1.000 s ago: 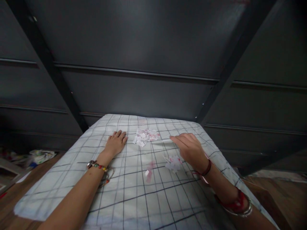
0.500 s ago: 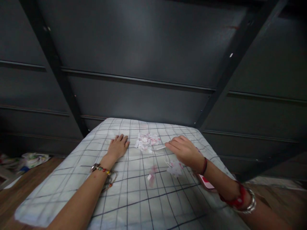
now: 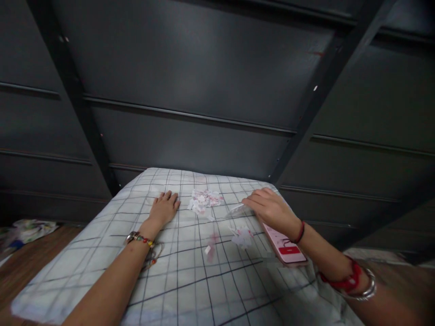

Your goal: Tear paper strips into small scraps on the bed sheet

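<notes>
My left hand (image 3: 164, 210) lies flat on the checked cloth (image 3: 190, 285), its fingers stretched out and holding nothing. Between my hands is a heap of small white and pink paper scraps (image 3: 205, 199). The fingertips of my right hand (image 3: 268, 209) pinch one end of a thin translucent strip (image 3: 235, 209); its exact kind is unclear. The strip points toward the heap, its far end low over the cloth. A smaller cluster of scraps (image 3: 242, 237) sits below the strip. Beneath my right hand and wrist, a pink phone (image 3: 288, 251) with a lit screen is partly covered.
A small white piece (image 3: 208, 249) lies by a pink smudge on the cloth, nearer to me. Dark grey metal panels (image 3: 190, 145) rise behind the far edge. Cloth items (image 3: 34, 228) rest on the wooden floor at left.
My right hand has moved slightly right with the strip, drawing it away from the heap. More of the phone shows now. My left hand stays flat; the view has shifted a little.
</notes>
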Demonstrator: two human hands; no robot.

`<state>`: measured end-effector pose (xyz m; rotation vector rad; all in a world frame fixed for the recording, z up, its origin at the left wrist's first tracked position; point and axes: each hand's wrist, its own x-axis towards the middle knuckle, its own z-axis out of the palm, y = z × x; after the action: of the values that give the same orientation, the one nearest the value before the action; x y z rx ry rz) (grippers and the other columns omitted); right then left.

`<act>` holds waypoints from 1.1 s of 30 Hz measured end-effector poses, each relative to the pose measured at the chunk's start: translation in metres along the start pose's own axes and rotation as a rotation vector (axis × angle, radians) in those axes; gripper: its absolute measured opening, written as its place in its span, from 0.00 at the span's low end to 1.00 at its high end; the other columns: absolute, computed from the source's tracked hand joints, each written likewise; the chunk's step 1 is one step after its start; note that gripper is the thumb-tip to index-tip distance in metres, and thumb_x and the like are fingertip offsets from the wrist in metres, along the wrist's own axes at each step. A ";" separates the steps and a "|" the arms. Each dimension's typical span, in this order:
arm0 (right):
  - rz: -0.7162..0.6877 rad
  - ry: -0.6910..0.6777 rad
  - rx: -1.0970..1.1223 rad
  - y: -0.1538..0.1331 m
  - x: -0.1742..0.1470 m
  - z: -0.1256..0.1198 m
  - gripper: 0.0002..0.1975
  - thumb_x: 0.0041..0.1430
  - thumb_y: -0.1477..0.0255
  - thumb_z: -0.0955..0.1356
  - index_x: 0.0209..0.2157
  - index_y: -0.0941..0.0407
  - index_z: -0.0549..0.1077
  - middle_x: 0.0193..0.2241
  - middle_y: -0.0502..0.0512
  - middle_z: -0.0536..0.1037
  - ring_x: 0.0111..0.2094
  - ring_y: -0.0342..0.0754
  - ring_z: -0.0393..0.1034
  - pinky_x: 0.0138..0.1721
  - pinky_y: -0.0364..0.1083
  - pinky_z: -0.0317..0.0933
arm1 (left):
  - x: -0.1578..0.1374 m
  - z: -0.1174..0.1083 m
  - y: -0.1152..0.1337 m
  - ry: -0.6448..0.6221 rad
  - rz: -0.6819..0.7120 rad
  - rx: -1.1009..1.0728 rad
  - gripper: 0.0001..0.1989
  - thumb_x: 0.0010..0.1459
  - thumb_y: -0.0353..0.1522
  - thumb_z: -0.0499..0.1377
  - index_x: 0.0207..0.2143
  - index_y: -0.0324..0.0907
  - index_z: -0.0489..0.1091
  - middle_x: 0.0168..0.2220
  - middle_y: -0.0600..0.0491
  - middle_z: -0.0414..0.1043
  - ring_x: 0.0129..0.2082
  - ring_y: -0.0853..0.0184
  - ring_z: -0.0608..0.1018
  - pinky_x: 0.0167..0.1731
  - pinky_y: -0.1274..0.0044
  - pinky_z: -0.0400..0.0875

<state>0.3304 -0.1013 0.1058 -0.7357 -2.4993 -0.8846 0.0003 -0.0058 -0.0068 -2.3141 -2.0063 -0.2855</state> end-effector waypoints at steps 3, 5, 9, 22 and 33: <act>0.062 0.089 0.051 -0.001 0.002 0.002 0.16 0.62 0.87 0.59 0.40 0.60 0.75 0.30 0.54 0.78 0.34 0.47 0.66 0.36 0.47 0.56 | 0.000 0.001 0.000 -0.002 -0.001 0.024 0.26 0.67 0.41 0.41 0.61 0.43 0.64 0.65 0.44 0.62 0.64 0.51 0.64 0.58 0.58 0.62; 0.057 0.119 0.085 -0.004 0.006 0.011 0.15 0.64 0.85 0.59 0.40 0.60 0.75 0.30 0.54 0.78 0.35 0.47 0.66 0.37 0.46 0.56 | 0.000 0.000 0.000 -0.001 0.002 0.021 0.26 0.67 0.40 0.42 0.61 0.43 0.64 0.65 0.43 0.62 0.63 0.51 0.65 0.58 0.58 0.62; 0.052 0.056 0.120 -0.001 0.005 0.027 0.12 0.66 0.81 0.61 0.39 0.57 0.76 0.29 0.52 0.78 0.34 0.47 0.68 0.37 0.46 0.58 | -0.001 -0.004 0.002 -0.023 -0.004 0.011 0.26 0.67 0.40 0.42 0.61 0.42 0.64 0.65 0.42 0.61 0.63 0.51 0.65 0.58 0.58 0.62; 0.147 0.026 0.179 0.023 -0.010 0.040 0.16 0.61 0.85 0.60 0.40 0.57 0.76 0.33 0.56 0.79 0.39 0.49 0.71 0.43 0.48 0.63 | 0.000 -0.007 0.005 -0.079 -0.060 0.008 0.27 0.68 0.39 0.43 0.64 0.42 0.60 0.68 0.44 0.57 0.67 0.50 0.60 0.62 0.59 0.58; 0.035 -0.151 0.312 0.046 -0.037 0.011 0.14 0.59 0.84 0.63 0.39 0.56 0.76 0.35 0.54 0.80 0.40 0.47 0.73 0.46 0.48 0.64 | 0.002 -0.013 0.008 -0.097 -0.051 0.024 0.27 0.68 0.39 0.42 0.64 0.41 0.60 0.67 0.44 0.57 0.67 0.51 0.60 0.61 0.60 0.59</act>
<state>0.3841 -0.0763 0.1002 -0.7595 -2.6609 -0.4238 0.0069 -0.0074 0.0064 -2.3078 -2.1030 -0.1527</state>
